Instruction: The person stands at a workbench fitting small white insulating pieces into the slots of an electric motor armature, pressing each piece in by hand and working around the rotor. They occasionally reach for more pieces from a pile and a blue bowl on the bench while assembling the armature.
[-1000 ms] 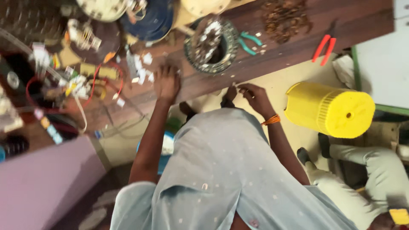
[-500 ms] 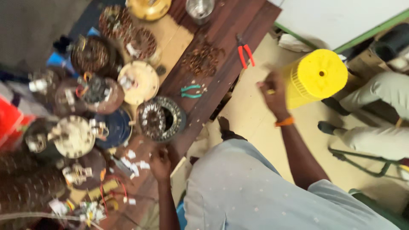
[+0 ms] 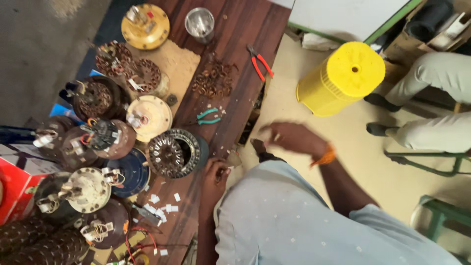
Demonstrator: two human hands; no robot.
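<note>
While the left hand (image 3: 214, 172) rests curled at the bench (image 3: 235, 49) edge just beside the wound stator (image 3: 172, 153), the blurred right hand (image 3: 289, 138) hangs loosely spread, empty, off the bench.

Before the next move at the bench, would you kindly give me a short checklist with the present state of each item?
1. Left hand steady at the bench edge, beside the stator: ok.
2. Right hand over the bench: not ok, it hangs over the floor, blurred.
3. Right hand empty: cannot tell, too blurred.
4. Green pliers within view beside the stator: ok.
5. Red pliers fully on the bench: not ok, they lie at the very edge.
6. Floor free by the feet: not ok, a yellow bin and another person's legs are close.
</note>
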